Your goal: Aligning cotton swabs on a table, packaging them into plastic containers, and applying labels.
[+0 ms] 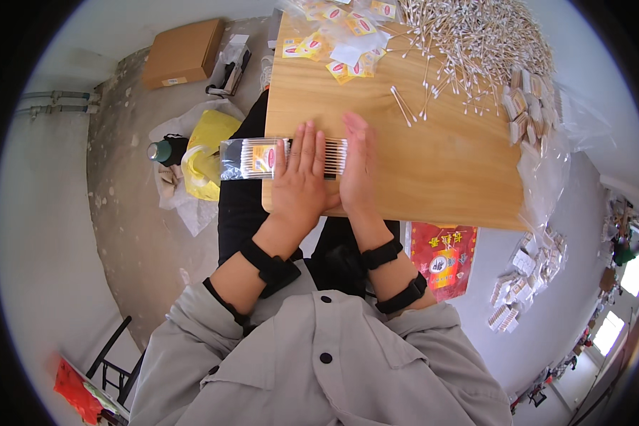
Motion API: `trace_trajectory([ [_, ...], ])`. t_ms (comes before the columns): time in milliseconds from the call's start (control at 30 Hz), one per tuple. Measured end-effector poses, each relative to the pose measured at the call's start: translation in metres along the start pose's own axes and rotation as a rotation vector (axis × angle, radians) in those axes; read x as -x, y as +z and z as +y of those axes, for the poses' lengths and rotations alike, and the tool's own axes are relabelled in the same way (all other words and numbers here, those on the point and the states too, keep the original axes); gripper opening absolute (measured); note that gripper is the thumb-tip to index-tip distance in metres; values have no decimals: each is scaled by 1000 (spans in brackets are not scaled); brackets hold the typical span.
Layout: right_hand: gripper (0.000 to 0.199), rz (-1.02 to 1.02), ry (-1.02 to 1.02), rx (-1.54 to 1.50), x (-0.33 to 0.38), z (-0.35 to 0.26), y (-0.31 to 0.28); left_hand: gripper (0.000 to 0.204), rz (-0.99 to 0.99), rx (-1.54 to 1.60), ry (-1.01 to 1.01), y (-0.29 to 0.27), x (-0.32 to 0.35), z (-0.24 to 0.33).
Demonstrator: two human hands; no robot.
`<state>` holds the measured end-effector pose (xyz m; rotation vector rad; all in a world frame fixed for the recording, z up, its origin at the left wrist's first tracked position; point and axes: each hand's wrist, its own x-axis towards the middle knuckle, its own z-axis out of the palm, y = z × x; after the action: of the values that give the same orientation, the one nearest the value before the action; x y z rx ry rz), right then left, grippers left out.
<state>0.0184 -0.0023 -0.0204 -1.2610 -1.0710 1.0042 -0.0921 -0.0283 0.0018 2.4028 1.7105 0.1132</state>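
box: a brown cardboard box (183,53) lies on the floor, far up on the left.
pipes: two grey pipes (55,103) run along the wall at the left edge.
bottle: a green bottle (162,151) with a shiny lid stands by the yellow bag (207,153).
yellow bag: it sits on white sheets just left of the wooden board (440,170).
labels: small yellow and red labels (334,32) lie at the top of the board.
loose swabs: a big heap of cotton swabs (476,39) fills the top right corner.
red bag: a red bag (444,255) lies under the board's near edge.
small packs: little packs (529,273) are spread on the floor to the right.
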Motion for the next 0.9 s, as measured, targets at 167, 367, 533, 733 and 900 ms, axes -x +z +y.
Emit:
trace_trajectory([
  [167, 35, 138, 100, -43, -4, -7, 1, 111, 45, 16, -1, 1, 5, -8],
  [367, 42, 99, -330, 979, -12, -7, 3, 110, 24, 5, -12, 0, 5, -7],
  [533, 45, 85, -397, 1095, -14, 3, 8, 105, 88, 42, 4, 4, 11, -8],
  [733, 44, 23, -418, 1105, -15, 3, 8, 105, 64, 22, -7, 4, 17, -9],
  [900, 46, 78, -285, 960, -21, 3, 5, 106, -22, 4, -11, 3, 16, -9],
])
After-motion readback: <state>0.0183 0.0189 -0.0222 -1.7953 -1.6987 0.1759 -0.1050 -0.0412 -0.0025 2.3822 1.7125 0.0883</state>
